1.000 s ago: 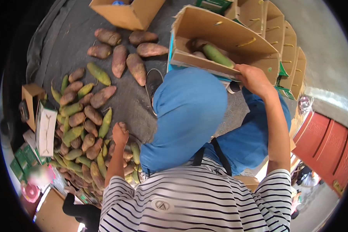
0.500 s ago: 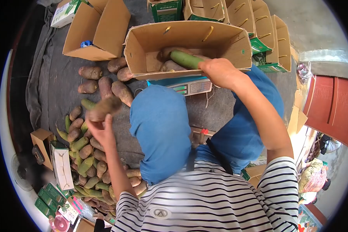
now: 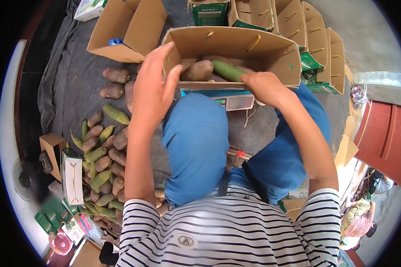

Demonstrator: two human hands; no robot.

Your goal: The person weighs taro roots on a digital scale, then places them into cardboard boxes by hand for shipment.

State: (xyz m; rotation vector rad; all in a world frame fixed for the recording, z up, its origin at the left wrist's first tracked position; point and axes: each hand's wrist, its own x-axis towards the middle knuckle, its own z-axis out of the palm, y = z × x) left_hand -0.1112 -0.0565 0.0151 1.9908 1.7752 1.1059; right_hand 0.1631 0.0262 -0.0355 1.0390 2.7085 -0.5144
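Note:
An open cardboard box (image 3: 236,38) stands before my knees on a digital scale (image 3: 239,102). Inside it lie several reddish-brown root vegetables, one of them a thick root (image 3: 198,70) near the left end. My right hand (image 3: 267,86) reaches over the front edge, its fingers closed around the end of a green radish (image 3: 227,69) in the box. At the box's left end is my left hand (image 3: 153,86), empty, with thumb and fingers apart.
A pile of green radishes and brown roots (image 3: 103,163) covers the floor at left. Loose roots (image 3: 116,74) lie by a second open box (image 3: 118,53). Several upright boxes (image 3: 314,44) line the back right. A person (image 3: 358,218) is at far right.
My left hand has moved from above the pile to the box's left end and let go of a brown root, which now shows inside. My right hand still grips the green radish.

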